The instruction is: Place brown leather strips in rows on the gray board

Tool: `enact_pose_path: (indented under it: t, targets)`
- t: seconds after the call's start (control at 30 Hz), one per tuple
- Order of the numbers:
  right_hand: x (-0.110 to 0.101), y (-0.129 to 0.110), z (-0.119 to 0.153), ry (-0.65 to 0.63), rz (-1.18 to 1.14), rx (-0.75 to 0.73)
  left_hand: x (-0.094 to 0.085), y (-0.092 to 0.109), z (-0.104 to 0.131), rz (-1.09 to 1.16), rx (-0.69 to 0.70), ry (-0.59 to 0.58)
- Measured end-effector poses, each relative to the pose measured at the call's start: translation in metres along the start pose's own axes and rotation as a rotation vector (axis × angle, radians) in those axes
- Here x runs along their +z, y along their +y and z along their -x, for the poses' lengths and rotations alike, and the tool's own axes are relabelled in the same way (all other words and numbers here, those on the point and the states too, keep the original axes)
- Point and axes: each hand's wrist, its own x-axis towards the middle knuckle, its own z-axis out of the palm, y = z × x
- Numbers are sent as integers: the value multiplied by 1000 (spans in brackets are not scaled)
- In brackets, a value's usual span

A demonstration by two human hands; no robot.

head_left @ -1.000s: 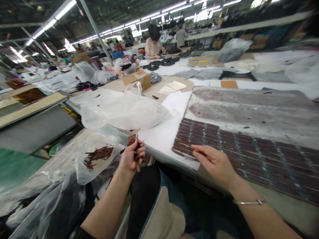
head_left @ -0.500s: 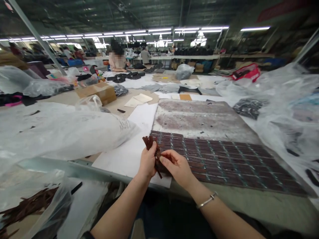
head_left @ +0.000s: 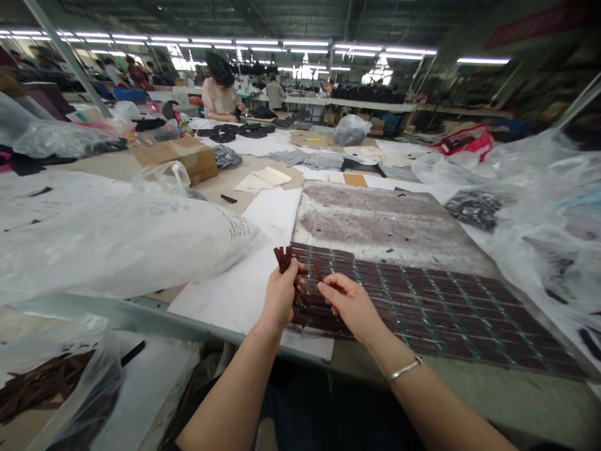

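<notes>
A: Head cam's the only view I've got on this link. What's changed?

B: Approx half a sec ago I had the R hand (head_left: 346, 304) right up at the bunch of strips (head_left: 282, 258). Now it's a bit off to the side w/ a single strip (head_left: 318, 273) pinched betw thumb & fingertips, poking up. So, my read: one pc is sorted from the bundle, & the work's down to single-strip handling.

A: L hand (head_left: 280, 293)?

B: Clenched round the bunch, thumb on top. Exact no. of pcs I can't tell.

A: Where's the single strip rel. to the board (head_left: 375, 203)?

B: In front of the board's near-L part, by the rows of strips (head_left: 422, 300). From here I can't tell if it's touching anything below.

A: Looks?

B: Strip's narrow, flat, reddish brown. Bunch fans out up top, ends squarish. Rows are darker, side by side, w/ pale bluish bands across; far half of board's smeared brown. More loose strips (head_left: 47, 379) lie in the clear bag (head_left: 106, 369), lower L. Material: can't tell, poss. leather-like.
</notes>
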Motion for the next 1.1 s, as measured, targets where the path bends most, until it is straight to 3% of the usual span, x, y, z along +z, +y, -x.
enact_pose_path:
  t: [0.2,0.33,0.53,0.77,1.1]
  targets:
    - [-21,-9,-11,-28,281,-1,-43,39,-17,170,4,-2]
    - [-23,-14,-22,-43,395,21,-56,54,-17,30,86,105]
    - [-9,-13,-36,-45,595,8,-67,51,-16,-311,125,143]
    - [18,-18,-47,-54,800,37,-73,48,-20,-759,218,85]
    - [36,-19,-64,-84,853,66,-80,46,-25,-1064,208,39]
